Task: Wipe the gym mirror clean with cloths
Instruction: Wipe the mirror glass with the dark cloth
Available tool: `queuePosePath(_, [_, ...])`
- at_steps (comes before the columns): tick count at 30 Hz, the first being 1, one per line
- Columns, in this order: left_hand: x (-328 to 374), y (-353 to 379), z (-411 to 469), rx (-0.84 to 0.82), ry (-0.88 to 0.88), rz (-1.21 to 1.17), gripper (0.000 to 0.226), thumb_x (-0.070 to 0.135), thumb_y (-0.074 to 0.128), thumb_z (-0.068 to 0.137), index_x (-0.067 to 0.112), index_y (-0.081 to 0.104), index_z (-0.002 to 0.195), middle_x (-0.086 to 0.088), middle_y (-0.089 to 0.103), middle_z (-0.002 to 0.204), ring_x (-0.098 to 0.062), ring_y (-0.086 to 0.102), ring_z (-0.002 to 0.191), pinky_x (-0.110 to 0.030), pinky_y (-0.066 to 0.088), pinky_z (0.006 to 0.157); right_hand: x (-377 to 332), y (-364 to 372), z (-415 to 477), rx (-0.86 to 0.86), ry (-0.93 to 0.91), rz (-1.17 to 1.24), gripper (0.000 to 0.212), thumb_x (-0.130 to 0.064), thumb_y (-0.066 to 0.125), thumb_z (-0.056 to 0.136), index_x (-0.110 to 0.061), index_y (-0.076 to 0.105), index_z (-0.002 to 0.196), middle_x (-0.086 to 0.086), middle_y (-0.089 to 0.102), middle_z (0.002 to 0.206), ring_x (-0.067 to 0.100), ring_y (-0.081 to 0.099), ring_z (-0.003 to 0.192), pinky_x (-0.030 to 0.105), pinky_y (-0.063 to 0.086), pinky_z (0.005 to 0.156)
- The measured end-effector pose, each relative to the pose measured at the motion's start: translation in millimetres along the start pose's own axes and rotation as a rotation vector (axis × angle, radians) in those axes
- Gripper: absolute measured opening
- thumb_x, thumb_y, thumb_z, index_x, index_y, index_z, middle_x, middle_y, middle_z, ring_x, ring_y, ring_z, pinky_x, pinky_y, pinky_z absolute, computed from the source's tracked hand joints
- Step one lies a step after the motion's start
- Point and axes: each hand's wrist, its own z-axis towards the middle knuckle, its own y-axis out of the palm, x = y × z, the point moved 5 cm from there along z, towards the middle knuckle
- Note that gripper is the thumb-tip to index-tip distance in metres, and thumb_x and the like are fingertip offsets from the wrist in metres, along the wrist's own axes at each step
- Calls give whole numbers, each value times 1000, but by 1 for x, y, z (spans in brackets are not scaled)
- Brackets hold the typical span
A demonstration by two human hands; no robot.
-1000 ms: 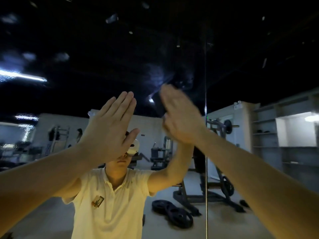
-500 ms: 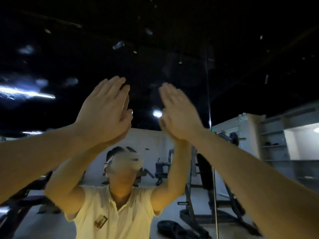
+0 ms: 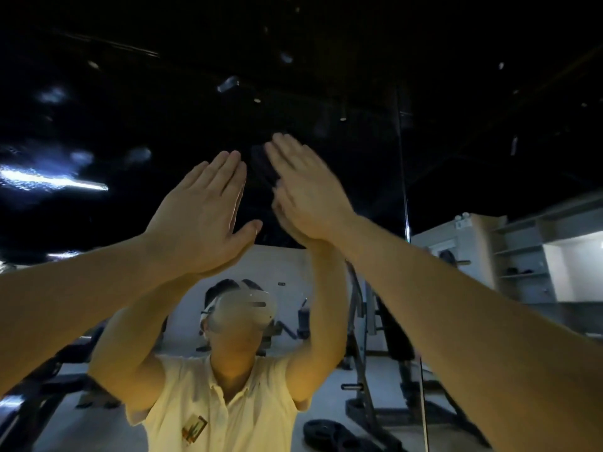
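The gym mirror [image 3: 137, 93] fills the view, dark in its upper part with pale smears and spots. My left hand [image 3: 199, 216] is raised with straight fingers, palm toward the glass; no cloth shows under it. My right hand [image 3: 310, 194] is also flat with straight fingers, a little higher. A dark cloth [image 3: 261, 168] peeks out from under its left edge, hard to make out against the dark reflection. My reflection in a pale yellow shirt stands below the hands.
A vertical seam [image 3: 404, 177] between mirror panels runs just right of my right hand. The mirror reflects a weight rack [image 3: 365, 370], weight plates [image 3: 329, 433] on the floor, shelves [image 3: 522, 256] at the right and a ceiling light strip [image 3: 49, 181] at the left.
Both hands have moved up the mirror and the camera has tilted upward. The right hand has shifted slightly higher than the left, staying flat.
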Motion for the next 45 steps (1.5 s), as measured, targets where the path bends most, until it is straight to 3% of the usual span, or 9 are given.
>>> queuePosePath(6, [-1, 3, 2, -18, -23, -43, 97, 74, 6, 93, 9, -5, 164, -9, -9, 173, -21, -10, 160, -41, 1, 131, 110, -9, -33, 48, 560, -42, 63, -24, 42, 106, -7, 20, 162, 17, 18, 169, 30, 16, 157, 43, 16, 128])
queuePosePath(10, [-2, -2, 4, -43, -15, -61, 99, 77, 11, 93, 10, -5, 165, -7, -10, 173, -19, -11, 159, -38, -2, 130, 89, -3, -20, 123, 651, 36, 59, -24, 38, 107, -9, 23, 162, 17, 20, 169, 30, 15, 157, 45, 14, 128])
queuePosePath(22, [-52, -15, -118, 213, -182, -202, 63, 30, 31, 103, -8, 38, 153, -26, 35, 162, -38, 32, 152, -57, 32, 121, -154, 18, -63, -19, -293, 278, 59, -20, 34, 95, -15, 46, 152, 10, 33, 165, 26, 20, 155, 42, 2, 128])
queuePosePath(27, [-59, -5, -146, 103, -93, -146, 67, 37, 20, 107, -6, 33, 156, -23, 30, 165, -35, 26, 155, -58, 31, 122, -172, 27, -117, -121, -726, 79, 66, -22, 66, 92, -13, 43, 154, 13, 33, 165, 28, 19, 156, 46, 7, 129])
queuePosePath(31, [-57, 11, -153, 28, -98, -137, 72, 45, 20, 106, -2, 22, 161, -18, 17, 171, -28, 14, 160, -53, 23, 126, -93, 17, -35, 28, -180, 15, 59, -22, 50, 98, -17, 38, 156, 9, 29, 166, 27, 26, 153, 45, 21, 126])
queuePosePath(35, [-56, 11, -159, 18, -77, -109, 72, 42, 24, 104, -1, 21, 161, -18, 16, 171, -28, 13, 160, -50, 21, 128, -59, 5, -9, 148, 300, 179, 55, -17, 44, 104, -11, 35, 157, 10, 27, 168, 24, 17, 157, 43, 13, 129])
queuePosePath(37, [-59, 11, -160, 16, -51, -98, 71, 40, 25, 103, -1, 22, 161, -18, 17, 171, -28, 14, 159, -51, 23, 127, -106, 12, -28, 178, 215, 171, 57, -15, 54, 99, -12, 41, 154, 11, 32, 165, 26, 22, 155, 47, 18, 128])
queuePosePath(43, [-66, 13, -167, 35, -11, -118, 68, 31, 24, 102, -1, 20, 162, -18, 14, 171, -29, 12, 160, -54, 23, 126, -205, 33, -135, -88, -650, 151, 63, -18, 53, 94, -11, 39, 155, 14, 32, 165, 28, 18, 157, 46, 9, 129])
queuePosePath(45, [-65, 13, -168, 35, -13, -125, 69, 32, 23, 102, -1, 19, 162, -18, 14, 171, -28, 11, 160, -53, 22, 127, -176, 34, -108, -76, -589, 27, 67, -16, 55, 91, -14, 36, 156, 12, 29, 166, 28, 17, 156, 47, 10, 129])
